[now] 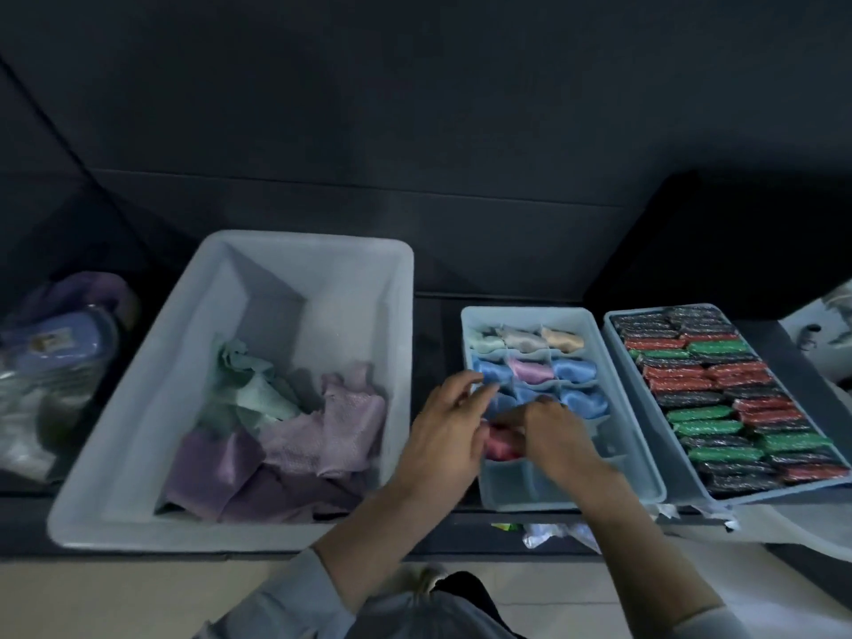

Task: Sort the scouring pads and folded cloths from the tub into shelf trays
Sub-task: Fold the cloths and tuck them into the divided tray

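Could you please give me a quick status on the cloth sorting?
Both hands, left and right, tucking a red cloth into the divided tray. Purple and green cloths remain in tub. Nothing in the way.

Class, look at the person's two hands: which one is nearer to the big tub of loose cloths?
Left. The left hand hovers just right of the tub's right wall; the right hand lies farther right, over the divided tray, on the red cloth.

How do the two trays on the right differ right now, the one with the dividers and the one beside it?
The divided tray holds folded cloths in separate cells; the pad tray holds red, green and black scouring pads packed in rows with no dividers showing.
The divided tray has empty cells at its near end; the pad tray looks full.
Both hands, left hand and right hand, work a red cloth in the divided tray; the pad tray is untouched.
Both are pale, rectangular and side by side.
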Demonstrator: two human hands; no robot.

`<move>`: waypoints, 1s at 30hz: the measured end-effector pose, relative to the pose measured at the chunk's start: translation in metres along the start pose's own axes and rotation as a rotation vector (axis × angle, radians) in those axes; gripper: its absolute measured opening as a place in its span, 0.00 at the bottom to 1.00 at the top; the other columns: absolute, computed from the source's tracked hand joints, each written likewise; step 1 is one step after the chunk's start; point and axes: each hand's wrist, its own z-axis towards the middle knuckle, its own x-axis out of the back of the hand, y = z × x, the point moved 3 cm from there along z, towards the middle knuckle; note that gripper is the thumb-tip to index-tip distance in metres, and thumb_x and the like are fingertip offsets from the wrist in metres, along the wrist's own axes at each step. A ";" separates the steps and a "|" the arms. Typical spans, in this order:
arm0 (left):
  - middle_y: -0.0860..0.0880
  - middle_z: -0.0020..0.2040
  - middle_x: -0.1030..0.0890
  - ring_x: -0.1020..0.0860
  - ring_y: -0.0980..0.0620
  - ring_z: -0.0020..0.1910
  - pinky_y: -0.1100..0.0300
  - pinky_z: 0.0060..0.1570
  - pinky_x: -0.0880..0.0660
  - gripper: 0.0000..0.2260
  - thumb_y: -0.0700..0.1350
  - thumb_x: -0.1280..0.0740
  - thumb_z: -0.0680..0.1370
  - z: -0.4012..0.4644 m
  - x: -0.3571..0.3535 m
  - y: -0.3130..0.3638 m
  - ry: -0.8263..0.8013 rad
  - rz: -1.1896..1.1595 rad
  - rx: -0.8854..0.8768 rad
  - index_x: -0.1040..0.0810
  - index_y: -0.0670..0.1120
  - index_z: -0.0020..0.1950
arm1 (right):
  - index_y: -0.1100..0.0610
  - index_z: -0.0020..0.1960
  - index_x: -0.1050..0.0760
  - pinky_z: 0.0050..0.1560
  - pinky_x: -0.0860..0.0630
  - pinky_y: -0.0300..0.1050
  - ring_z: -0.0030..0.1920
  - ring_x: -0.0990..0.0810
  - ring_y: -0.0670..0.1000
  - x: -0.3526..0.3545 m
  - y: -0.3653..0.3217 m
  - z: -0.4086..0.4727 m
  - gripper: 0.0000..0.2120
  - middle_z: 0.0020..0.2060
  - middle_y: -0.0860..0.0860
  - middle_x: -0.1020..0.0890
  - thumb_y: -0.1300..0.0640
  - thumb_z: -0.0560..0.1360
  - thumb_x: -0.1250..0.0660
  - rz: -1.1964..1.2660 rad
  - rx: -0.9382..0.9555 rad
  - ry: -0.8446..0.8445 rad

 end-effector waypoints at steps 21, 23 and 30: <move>0.57 0.38 0.19 0.21 0.60 0.39 0.59 0.44 0.25 0.06 0.47 0.31 0.76 0.034 0.143 -0.136 -0.070 -0.306 0.101 0.25 0.56 0.41 | 0.52 0.55 0.19 0.50 0.22 0.47 0.44 0.20 0.43 0.079 -0.161 0.055 0.18 0.45 0.46 0.16 0.45 0.69 0.25 0.795 0.241 -0.019; 0.55 0.39 0.19 0.21 0.56 0.39 0.55 0.44 0.23 0.02 0.51 0.32 0.75 0.046 0.175 -0.119 -0.063 -0.364 0.037 0.23 0.55 0.42 | 0.59 0.44 0.22 0.41 0.29 0.51 0.37 0.27 0.46 0.090 -0.168 0.057 0.18 0.35 0.49 0.23 0.45 0.67 0.23 0.911 0.274 -0.048; 0.59 0.45 0.15 0.18 0.60 0.48 0.61 0.53 0.25 0.03 0.48 0.30 0.76 0.074 0.240 -0.089 -0.141 -0.353 -0.118 0.16 0.54 0.47 | 0.59 0.58 0.22 0.64 0.26 0.44 0.58 0.20 0.47 0.164 -0.184 0.051 0.14 0.55 0.52 0.18 0.59 0.73 0.26 1.101 0.422 -0.176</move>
